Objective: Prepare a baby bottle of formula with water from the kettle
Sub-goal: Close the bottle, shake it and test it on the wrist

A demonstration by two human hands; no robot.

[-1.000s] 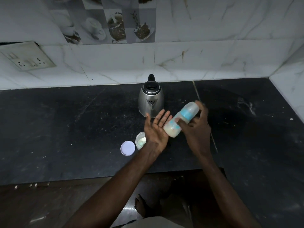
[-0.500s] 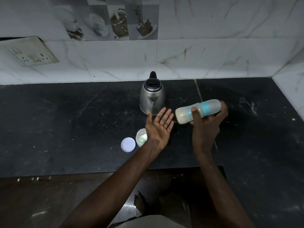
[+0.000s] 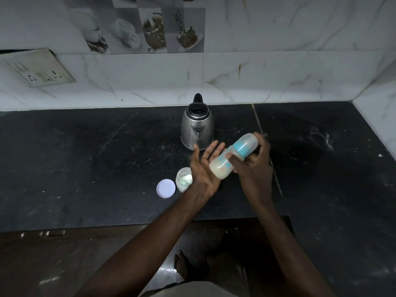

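Your right hand (image 3: 252, 166) grips the baby bottle (image 3: 233, 156) round its blue collar, thumb on the near side and fingers curled over the far side. The bottle lies tilted, its clear cap end pointing to about 2 o'clock. Its base, holding milky white liquid, sits down at 8 o'clock against your left palm. Your left hand (image 3: 203, 168) is held flat and palm-up, fingers straight and spread towards 1 o'clock, holding nothing. Both hands are above the dark worktop (image 3: 85, 157).

At 8 o'clock from your left hand stands an open formula jar (image 3: 183, 179) with pale powder inside, partly hidden by your wrist. Its round white lid (image 3: 165, 188) lies flat just beside it at 8 o'clock. The steel kettle (image 3: 197, 127) stands upright at 12 o'clock from your left hand, spout facing you, near the tiled wall. A socket plate (image 3: 40, 68) is fixed to that wall far off at 10 o'clock
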